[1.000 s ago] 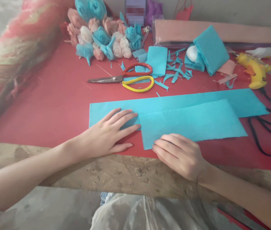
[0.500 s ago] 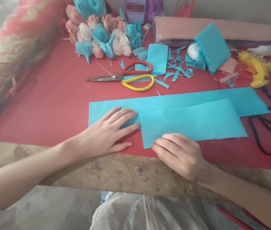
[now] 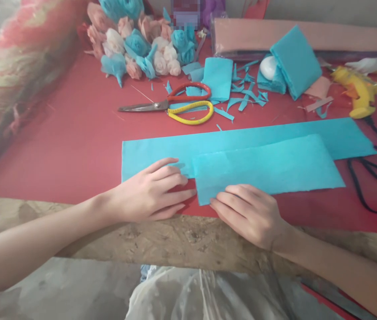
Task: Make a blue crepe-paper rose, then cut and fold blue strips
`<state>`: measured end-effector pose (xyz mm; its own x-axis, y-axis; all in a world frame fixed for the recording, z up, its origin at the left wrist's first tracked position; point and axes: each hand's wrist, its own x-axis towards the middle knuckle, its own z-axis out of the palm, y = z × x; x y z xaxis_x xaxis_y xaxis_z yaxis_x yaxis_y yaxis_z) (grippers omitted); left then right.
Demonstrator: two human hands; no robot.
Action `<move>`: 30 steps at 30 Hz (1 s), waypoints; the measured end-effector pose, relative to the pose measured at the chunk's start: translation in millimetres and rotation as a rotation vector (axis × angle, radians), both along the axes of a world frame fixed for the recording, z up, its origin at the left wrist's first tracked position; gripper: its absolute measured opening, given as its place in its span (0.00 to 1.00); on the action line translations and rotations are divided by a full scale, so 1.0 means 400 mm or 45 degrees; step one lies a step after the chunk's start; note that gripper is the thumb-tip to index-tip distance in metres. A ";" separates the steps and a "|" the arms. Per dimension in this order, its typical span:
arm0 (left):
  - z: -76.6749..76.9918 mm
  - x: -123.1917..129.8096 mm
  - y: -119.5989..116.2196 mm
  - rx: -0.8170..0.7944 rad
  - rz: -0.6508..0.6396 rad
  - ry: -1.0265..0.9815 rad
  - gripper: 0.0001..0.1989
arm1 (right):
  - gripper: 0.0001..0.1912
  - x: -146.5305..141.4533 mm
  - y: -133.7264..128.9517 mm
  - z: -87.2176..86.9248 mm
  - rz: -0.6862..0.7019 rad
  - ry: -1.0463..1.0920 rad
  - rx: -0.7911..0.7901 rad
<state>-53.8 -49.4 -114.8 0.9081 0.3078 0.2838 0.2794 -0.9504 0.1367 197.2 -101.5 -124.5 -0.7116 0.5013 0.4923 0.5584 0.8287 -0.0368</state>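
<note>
A long strip of blue crepe paper [image 3: 155, 149] lies flat on the red sheet. Overlapping its front side is a shorter blue crepe paper piece [image 3: 268, 166], its left end angled toward me. My left hand [image 3: 153, 191] rests with fingers apart, partly over the long strip and partly on the red sheet, fingertips close to the shorter piece's left edge; it holds nothing. At that piece's front edge, near its left corner, my right hand [image 3: 250, 213] has its fingers bent together on the paper. The right thumb is hidden.
Behind the strips lie scissors [image 3: 162, 106] with red and yellow handles, and blue paper scraps [image 3: 248, 93]. Paper roses [image 3: 138, 42] are heaped at the back. A yellow glue gun [image 3: 358, 91] with a black cord [image 3: 358, 191] is at the right. The wooden board's edge [image 3: 162, 244] is nearest me.
My left fingers have drawn back toward me and bent slightly, off part of the long strip. My right hand stays at the shorter piece's edge. The whole view has shifted slightly.
</note>
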 end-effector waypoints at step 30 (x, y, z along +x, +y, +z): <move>-0.005 0.002 0.003 0.029 -0.018 0.027 0.12 | 0.12 0.001 0.002 0.009 0.033 -0.043 0.023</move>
